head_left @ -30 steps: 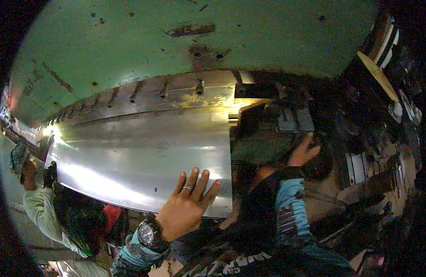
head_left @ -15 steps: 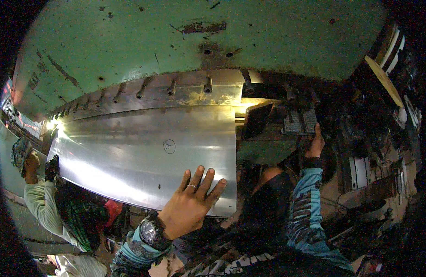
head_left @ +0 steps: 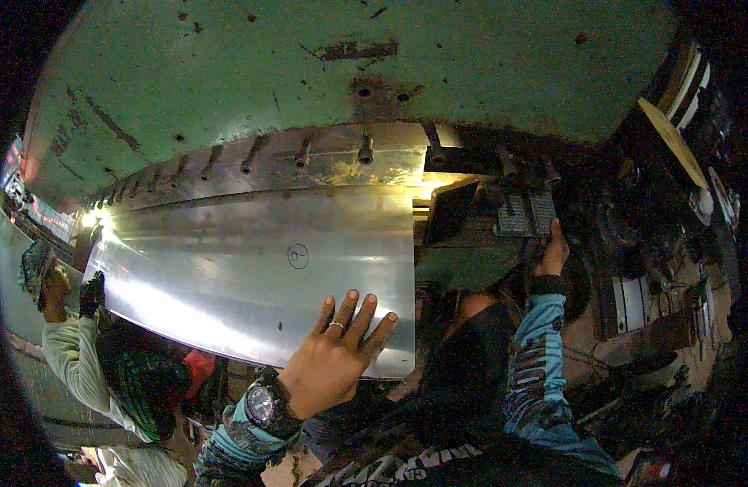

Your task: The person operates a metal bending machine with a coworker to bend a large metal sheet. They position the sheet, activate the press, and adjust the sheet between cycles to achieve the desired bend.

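A large shiny metal sheet (head_left: 228,260) with a hand-drawn circled mark lies in front of me, its far edge under the clamping beam (head_left: 268,166) of a green machine. My left hand (head_left: 329,353), wearing a ring and a black watch, rests flat on the sheet's near right part, fingers spread. Further right, my right hand (head_left: 552,252) is closed at the lower right corner of a grey ribbed metal block (head_left: 524,213). Most of its fingers are hidden from view. At the sheet's far left end, a co-worker's dark-gloved hand (head_left: 91,294) touches the edge.
The green machine panel (head_left: 309,81) spans the top, with a row of bolts (head_left: 366,152) below it. A bright lamp (head_left: 94,217) shines at the left end. A co-worker in a pale sleeve (head_left: 74,357) stands at left. Dark clutter and a white panel (head_left: 631,304) lie at right.
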{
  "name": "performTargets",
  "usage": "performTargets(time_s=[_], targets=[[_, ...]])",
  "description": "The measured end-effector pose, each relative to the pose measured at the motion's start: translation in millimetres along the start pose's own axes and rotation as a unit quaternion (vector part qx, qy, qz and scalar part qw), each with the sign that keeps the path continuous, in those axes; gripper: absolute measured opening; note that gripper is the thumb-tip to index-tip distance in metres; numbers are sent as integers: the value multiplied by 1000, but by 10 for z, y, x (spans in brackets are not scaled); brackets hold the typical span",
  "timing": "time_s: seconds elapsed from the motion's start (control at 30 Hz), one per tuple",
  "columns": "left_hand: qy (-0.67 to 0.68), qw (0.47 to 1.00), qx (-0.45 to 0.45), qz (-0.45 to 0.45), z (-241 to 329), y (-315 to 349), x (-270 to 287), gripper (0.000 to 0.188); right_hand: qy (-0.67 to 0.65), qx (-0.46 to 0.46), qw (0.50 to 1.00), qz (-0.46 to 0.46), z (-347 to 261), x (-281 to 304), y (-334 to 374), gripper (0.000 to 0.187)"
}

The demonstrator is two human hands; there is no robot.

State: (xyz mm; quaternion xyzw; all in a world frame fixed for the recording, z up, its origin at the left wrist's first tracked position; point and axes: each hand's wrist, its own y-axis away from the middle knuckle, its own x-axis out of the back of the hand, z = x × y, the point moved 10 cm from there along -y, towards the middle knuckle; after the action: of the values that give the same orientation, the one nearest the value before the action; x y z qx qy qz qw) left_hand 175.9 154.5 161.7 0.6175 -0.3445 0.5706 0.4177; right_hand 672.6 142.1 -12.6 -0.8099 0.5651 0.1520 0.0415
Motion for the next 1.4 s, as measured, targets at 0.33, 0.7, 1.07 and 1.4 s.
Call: performTargets(time_s=[0.33,0.7,1.07,1.4], targets=[[-4,1000,0,-7,1,-6,-7,120,26,17,999,-18,7,-40,-22,45],[-3,1000,0,-8,-3,-7,1,119,119,-18,993,-4,-10,-13,15,62],[-6,1000,2,-9,4,-6,10,117,134,-21,991,0,-23,11,-4,53],[2,1000,0,1,3,-6,24,117,64,-11,998,12,-50,-12,40,54]])
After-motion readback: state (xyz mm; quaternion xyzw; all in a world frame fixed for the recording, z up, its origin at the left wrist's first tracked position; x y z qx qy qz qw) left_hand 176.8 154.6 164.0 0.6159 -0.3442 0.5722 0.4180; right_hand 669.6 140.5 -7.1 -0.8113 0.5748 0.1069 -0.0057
